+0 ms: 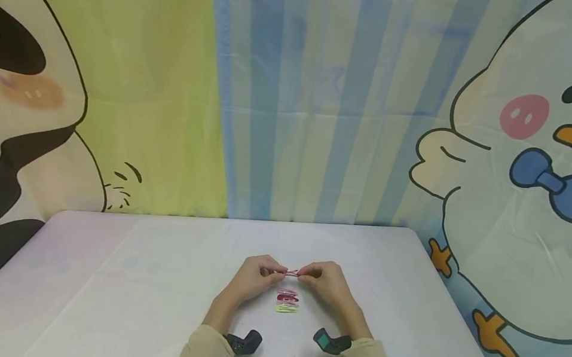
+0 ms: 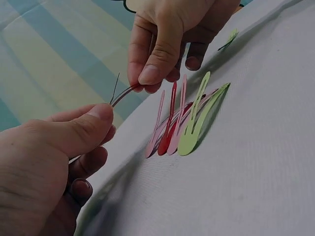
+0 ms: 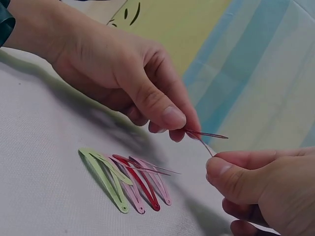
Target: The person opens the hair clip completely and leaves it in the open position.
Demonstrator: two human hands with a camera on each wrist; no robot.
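A thin red snap hair clip point(image 3: 211, 135) is held up between the two hands, its arms sprung apart. My left hand point(image 1: 256, 275) pinches one end between thumb and index finger. The other end is pinched by my right hand point(image 1: 328, 282), also with thumb and index finger. Fingertips hide both ends of the clip. Just below the hands, several snap clips lie side by side on the white table point(image 1: 157, 294): a green clip point(image 2: 186, 146), a pink clip point(image 2: 173, 146), a red clip point(image 2: 162, 148) and another pink clip point(image 2: 149, 149). Their arms stand raised and apart.
A small green piece point(image 2: 231, 36) shows beyond the right hand in the left wrist view. Dark wrist devices point(image 1: 244, 342) sit on both wrists. A printed curtain point(image 1: 307, 97) with cartoon animals hangs behind the table's far edge.
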